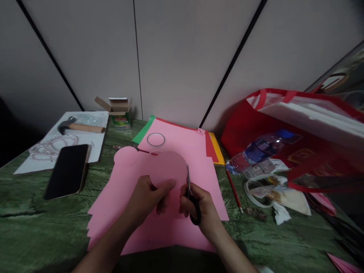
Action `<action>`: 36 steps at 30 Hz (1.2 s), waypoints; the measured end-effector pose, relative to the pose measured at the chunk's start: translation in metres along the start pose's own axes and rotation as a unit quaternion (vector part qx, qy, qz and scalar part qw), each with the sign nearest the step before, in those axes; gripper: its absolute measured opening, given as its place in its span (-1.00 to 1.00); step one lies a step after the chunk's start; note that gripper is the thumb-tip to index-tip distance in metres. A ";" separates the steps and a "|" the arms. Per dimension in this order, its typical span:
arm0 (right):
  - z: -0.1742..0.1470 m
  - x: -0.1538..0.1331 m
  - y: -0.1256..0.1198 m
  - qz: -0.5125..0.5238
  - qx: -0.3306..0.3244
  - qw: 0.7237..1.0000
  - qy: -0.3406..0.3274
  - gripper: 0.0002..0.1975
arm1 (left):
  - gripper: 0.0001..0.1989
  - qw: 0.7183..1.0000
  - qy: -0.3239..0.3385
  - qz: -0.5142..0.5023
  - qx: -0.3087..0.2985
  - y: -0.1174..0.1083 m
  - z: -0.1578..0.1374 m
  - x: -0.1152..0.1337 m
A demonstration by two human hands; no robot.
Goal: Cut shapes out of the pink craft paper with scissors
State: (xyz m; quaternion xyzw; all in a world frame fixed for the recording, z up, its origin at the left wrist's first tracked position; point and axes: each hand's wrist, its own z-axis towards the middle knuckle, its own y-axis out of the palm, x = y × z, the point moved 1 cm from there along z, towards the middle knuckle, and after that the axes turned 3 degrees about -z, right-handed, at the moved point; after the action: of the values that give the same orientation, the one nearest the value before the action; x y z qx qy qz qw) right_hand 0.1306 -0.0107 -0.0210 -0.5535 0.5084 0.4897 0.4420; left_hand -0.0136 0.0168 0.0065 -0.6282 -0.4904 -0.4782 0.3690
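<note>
A round piece of pink paper (170, 167) is pinched between the thumb and fingers of my left hand (153, 195). My right hand (200, 204) grips black-handled scissors (195, 210), their blades pointing up along the right edge of the round piece. Whether the blades are fully closed is hard to make out. Larger pink sheets (113, 216) lie beneath both hands. Another small pink paper circle (125, 156) rests at the upper left of those sheets. Behind them, a thin dark ring (156, 139) lies on more pink paper.
On the left are a phone (68, 172), a hammer (82, 127) and beads (52, 147) on a white board. A small opened box (121, 117) stands behind. Rightward lie a red pencil (234, 190), tape roll (257, 203), plastic bottle (256, 151) and red bag (239, 123).
</note>
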 end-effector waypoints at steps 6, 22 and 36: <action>0.000 -0.001 0.000 0.006 0.003 1.000 0.001 -0.70 | -0.53 1.000 -0.001 0.007 0.008 0.000 -0.001 0.003; -0.001 0.004 -0.001 0.018 -0.002 1.000 0.010 -0.74 | -0.54 1.000 0.021 -0.009 0.015 -0.002 0.000 0.000; 0.001 0.007 0.002 0.010 0.058 0.998 0.017 -0.69 | -0.57 0.999 0.021 -0.020 0.021 -0.005 0.008 -0.004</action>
State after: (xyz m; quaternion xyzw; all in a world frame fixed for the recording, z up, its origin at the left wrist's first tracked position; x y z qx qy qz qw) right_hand 0.1287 -0.0112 -0.0282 -0.5302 0.5489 0.4543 0.4595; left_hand -0.0166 0.0246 0.0005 -0.6002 -0.5051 -0.4883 0.3824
